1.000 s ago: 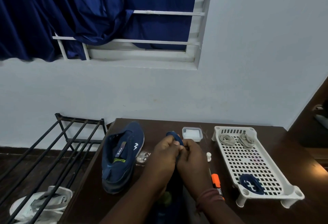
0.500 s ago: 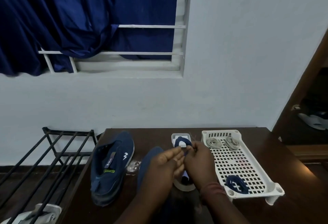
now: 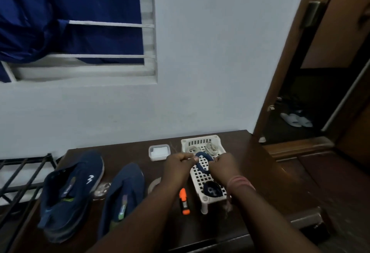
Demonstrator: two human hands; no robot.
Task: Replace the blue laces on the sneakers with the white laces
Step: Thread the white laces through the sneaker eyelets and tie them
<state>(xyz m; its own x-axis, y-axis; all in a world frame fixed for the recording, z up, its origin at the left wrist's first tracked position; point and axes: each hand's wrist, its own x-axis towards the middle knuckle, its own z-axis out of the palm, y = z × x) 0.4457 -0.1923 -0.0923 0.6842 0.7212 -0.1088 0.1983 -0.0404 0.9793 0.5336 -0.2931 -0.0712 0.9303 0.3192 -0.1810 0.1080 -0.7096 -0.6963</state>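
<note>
Dark brown wood makes the table (image 3: 260,172), smooth and a bit shiny. Nearest, two soft blue sneakers (image 3: 72,190) lie at the left, well apart from the tray. Both hands hold one coiled blue lace (image 3: 202,162) over the white holey tray (image 3: 200,176): left hand (image 3: 179,167) pinches one side, right hand (image 3: 224,165) grips the other. Keep the coil tight so it doesn't spring loose, then lay it down flat. Farther back in the tray sit pale bundles, probably the white laces (image 3: 202,148).

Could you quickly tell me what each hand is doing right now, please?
Left hand: fingers curled, pinching one end of the blue lace above the white tray.
Right hand: fingers curled, gripping the lace's other end.
</note>
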